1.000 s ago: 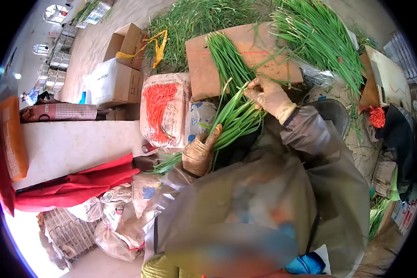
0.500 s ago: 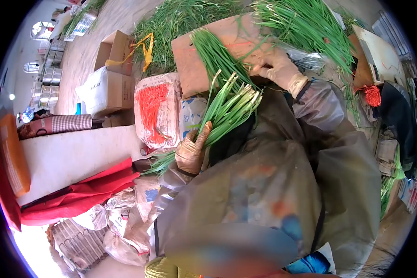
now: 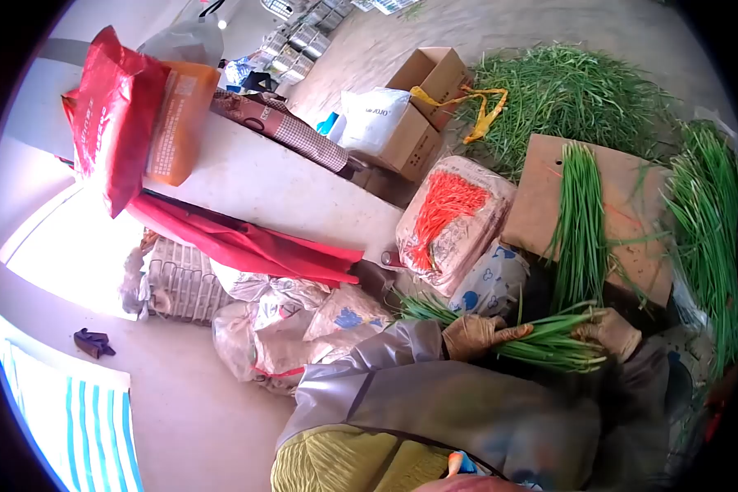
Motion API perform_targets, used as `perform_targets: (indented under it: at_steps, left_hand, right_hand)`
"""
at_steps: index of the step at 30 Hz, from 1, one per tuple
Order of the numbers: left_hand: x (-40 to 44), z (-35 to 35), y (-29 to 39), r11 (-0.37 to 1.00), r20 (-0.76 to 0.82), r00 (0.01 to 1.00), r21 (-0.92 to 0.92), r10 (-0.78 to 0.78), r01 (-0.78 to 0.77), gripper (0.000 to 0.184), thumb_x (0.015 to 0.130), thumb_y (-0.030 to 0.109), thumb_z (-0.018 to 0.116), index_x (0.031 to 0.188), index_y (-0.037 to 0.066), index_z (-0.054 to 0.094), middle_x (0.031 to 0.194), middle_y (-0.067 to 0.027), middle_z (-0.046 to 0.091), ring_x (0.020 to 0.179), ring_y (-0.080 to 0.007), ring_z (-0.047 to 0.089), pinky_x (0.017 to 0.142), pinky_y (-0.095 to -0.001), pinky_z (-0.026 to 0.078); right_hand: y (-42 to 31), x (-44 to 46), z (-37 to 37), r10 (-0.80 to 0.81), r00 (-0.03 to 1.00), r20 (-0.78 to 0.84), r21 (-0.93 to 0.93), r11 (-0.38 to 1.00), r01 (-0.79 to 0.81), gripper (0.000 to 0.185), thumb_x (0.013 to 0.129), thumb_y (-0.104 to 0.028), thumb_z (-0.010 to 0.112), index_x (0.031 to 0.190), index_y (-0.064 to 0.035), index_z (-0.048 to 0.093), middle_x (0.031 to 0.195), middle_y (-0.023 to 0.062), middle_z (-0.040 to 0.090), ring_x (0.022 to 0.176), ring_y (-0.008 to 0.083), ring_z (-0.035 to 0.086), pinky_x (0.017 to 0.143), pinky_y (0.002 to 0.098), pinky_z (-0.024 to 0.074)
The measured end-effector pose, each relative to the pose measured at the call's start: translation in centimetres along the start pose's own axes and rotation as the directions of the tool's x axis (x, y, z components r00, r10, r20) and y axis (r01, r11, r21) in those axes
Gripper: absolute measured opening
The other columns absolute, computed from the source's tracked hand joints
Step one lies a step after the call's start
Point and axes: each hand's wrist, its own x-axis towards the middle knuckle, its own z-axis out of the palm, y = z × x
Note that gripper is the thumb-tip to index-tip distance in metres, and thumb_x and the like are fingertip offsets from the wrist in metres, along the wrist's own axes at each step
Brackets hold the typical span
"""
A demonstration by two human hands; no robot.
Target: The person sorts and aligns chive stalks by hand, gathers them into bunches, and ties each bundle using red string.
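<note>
Spreading over the floor (image 3: 500,29), a loose heap of green stalks (image 3: 570,102) is taking up the most room, perhaps because it is too bulky to sit anywhere higher. Along the person's left, a pale tabletop (image 3: 303,184) is stretching out, with a red cloth (image 3: 254,250) hanging at its near edge. Closer in, a brown board (image 3: 537,197) is lying in front of the person, seemingly as a low, flat rest within reach; a long pile of stalks (image 3: 705,246) is lying to its right. A wrapped block (image 3: 473,238) is standing just left of the board — a handy perch, it seems. On the board, a straight bunch (image 3: 580,225) is lying lengthwise, probably so its stalks stay parallel. The held bunch (image 3: 549,340) is crossing low before the person's body, pale ends to the right, leafy tips trailing left. The gloved left hand (image 3: 471,336) is wrapping it, its fingers closed around the stalks, likely to stop them fanning apart. The right hand (image 3: 608,334) is touching the pale ends, partly curled — whether it is gripping any, I cannot tell. Thin red strips (image 3: 449,209) are lying atop the block, presumably to be near both hands.
</note>
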Motion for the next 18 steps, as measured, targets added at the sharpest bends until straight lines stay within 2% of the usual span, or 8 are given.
perform_targets:
  at_steps: [2, 3, 4, 10, 13, 15, 17, 18]
  left_hand:
    - [0.1, 1.1, -0.2, 0.997, 0.012, 1.0, 0.082, -0.005, 0.004, 0.074, 0.075, 0.001, 0.045, 0.139, 0.03, 0.021, 0.074, -0.0089, 0.049, 0.05, -0.0219, 0.051, 0.043, -0.0344, 0.043]
    - [0.8, 0.6, -0.3, 0.986, 0.018, 1.0, 0.166, 0.001, -0.004, 0.073, 0.077, 0.004, 0.045, 0.14, 0.031, 0.02, 0.07, -0.0071, 0.048, 0.044, -0.019, 0.047, 0.039, -0.0331, 0.041]
    - [1.4, -0.2, -0.6, 0.99, 0.098, 0.994, -0.129, -0.039, 0.051, 0.075, 0.076, 0.002, 0.046, 0.139, 0.032, 0.02, 0.076, -0.0093, 0.051, 0.053, -0.0234, 0.052, 0.047, -0.0357, 0.045]
    - [1.9, 1.9, -3.5, 0.801, 0.312, 0.938, -0.517, -0.152, 0.302, 0.078, 0.074, -0.002, 0.052, 0.14, 0.028, 0.022, 0.098, -0.0125, 0.055, 0.079, -0.0244, 0.057, 0.069, -0.0321, 0.047]
    - [3.1, -0.9, -3.5, 0.628, 0.318, 0.922, -0.677, -0.222, 0.385, 0.072, 0.079, -0.003, 0.057, 0.139, 0.016, 0.024, 0.121, -0.0096, 0.051, 0.104, -0.0189, 0.053, 0.087, -0.0284, 0.042]
    - [1.9, 0.5, -4.7, -0.104, 0.388, 0.85, -0.921, -0.357, 0.377, 0.076, 0.072, -0.009, 0.062, 0.137, 0.011, 0.028, 0.123, -0.0095, 0.05, 0.115, -0.0194, 0.047, 0.097, -0.0315, 0.035]
    - [2.2, -0.2, -5.0, -0.307, 0.406, 0.82, -0.904, -0.404, 0.297, 0.075, 0.071, -0.011, 0.062, 0.136, 0.011, 0.03, 0.12, -0.0083, 0.052, 0.109, -0.0184, 0.05, 0.091, -0.0328, 0.041]
    - [2.0, -0.3, -5.4, -0.379, 0.439, 0.807, -0.878, -0.395, 0.292, 0.076, 0.07, -0.009, 0.064, 0.135, 0.012, 0.032, 0.111, -0.0071, 0.056, 0.097, -0.0165, 0.054, 0.082, -0.0306, 0.045]
  right_hand:
    - [1.0, -0.8, -1.2, 0.019, 1.0, 0.005, 0.194, 0.981, -0.02, 0.039, 0.084, -0.031, 0.06, 0.094, 0.0061, 0.055, 0.081, 0.0104, 0.059, 0.067, 0.0151, 0.054, 0.06, 0.0297, 0.0442]
    - [1.0, -1.3, -2.0, -0.126, 0.991, -0.042, 0.027, 0.992, 0.127, 0.036, 0.085, -0.032, 0.058, 0.089, 0.0039, 0.055, 0.075, 0.009, 0.057, 0.065, 0.0144, 0.053, 0.06, 0.0307, 0.0437]
    - [0.9, -2.1, -3.1, -0.108, 0.993, -0.044, 0.034, 0.993, 0.11, 0.036, 0.085, -0.032, 0.058, 0.088, 0.0034, 0.055, 0.073, 0.0087, 0.056, 0.065, 0.0149, 0.053, 0.062, 0.0314, 0.0439]
    - [2.4, -7.6, -8.4, -0.269, 0.923, -0.275, 0.417, 0.832, 0.367, 0.031, 0.087, -0.03, 0.055, 0.088, 0.0, 0.055, 0.068, 0.0096, 0.056, 0.064, 0.0172, 0.055, 0.065, 0.0364, 0.0471]
    - [13.2, -7.5, -16.4, -0.379, 0.923, -0.069, 0.428, 0.825, 0.37, 0.028, 0.088, -0.028, 0.054, 0.101, -0.0044, 0.059, 0.073, 0.0083, 0.059, 0.07, 0.0198, 0.056, 0.064, 0.0348, 0.0463]
    - [5.9, -6.5, -12.4, -0.131, 0.976, -0.174, 0.197, 0.966, 0.165, 0.024, 0.087, -0.019, 0.055, 0.107, -0.0055, 0.057, 0.08, 0.0103, 0.061, 0.077, 0.0241, 0.059, 0.073, 0.0413, 0.0473]
    - [4.9, -3.9, -10.2, 0.3, 0.937, -0.176, -0.618, 0.708, -0.343, 0.028, 0.088, -0.015, 0.053, 0.114, -0.0046, 0.054, 0.092, 0.0099, 0.06, 0.086, 0.0239, 0.057, 0.078, 0.0389, 0.0455]
    - [4.4, -3.3, -9.5, 0.304, 0.936, -0.177, -0.624, 0.701, -0.346, 0.028, 0.088, -0.015, 0.053, 0.114, -0.0046, 0.054, 0.092, 0.0099, 0.06, 0.086, 0.0239, 0.057, 0.078, 0.0389, 0.0455]
